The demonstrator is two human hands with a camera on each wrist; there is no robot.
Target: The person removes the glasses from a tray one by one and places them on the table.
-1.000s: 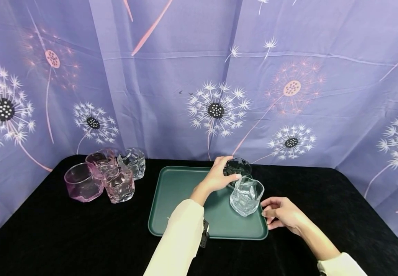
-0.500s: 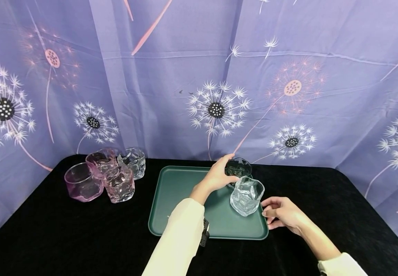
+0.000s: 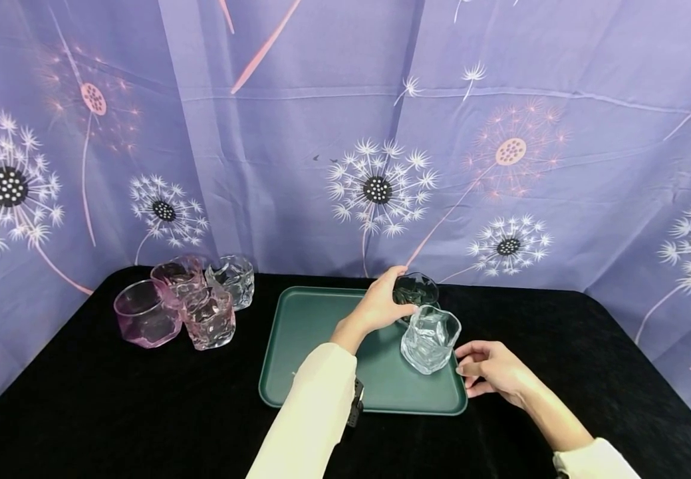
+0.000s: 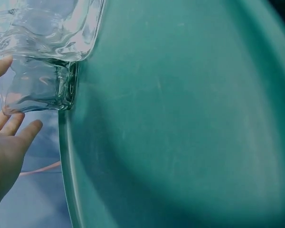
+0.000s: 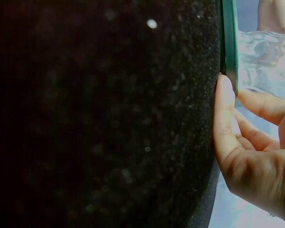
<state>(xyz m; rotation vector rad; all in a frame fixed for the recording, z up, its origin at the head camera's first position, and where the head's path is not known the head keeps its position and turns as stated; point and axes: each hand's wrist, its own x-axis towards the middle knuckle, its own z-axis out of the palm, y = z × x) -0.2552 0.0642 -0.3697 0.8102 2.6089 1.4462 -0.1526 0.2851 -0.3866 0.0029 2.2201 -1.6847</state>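
On the right part of the green tray (image 3: pixel 315 326) stand two wavy glass tumblers. The nearer one is a clear tumbler (image 3: pixel 430 340); behind it is a dark grey tumbler (image 3: pixel 415 290), partly hidden by it. My left hand (image 3: pixel 374 309) spans the dark tumbler, thumb at the front and fingers at the back. In the left wrist view, the fingers (image 4: pixel 30 132) lie just outside its wall, with a small gap at one fingertip. At the tray's right edge, my right hand (image 3: pixel 493 370) pinches the rim between thumb and fingers, as the right wrist view also shows.
Several more tumblers stand close together on the left of the black cloth (image 3: pixel 141 412): a purple tumbler (image 3: pixel 146 319), pink ones such as the pink tumbler (image 3: pixel 210 322), and another clear tumbler (image 3: pixel 237 283). A purple dandelion-print curtain (image 3: pixel 297 146) hangs behind the table.
My left thumb and fingers have spread slightly away from the dark tumbler. Tumblers, tray and right hand have not visibly moved; the head view has shifted a little.
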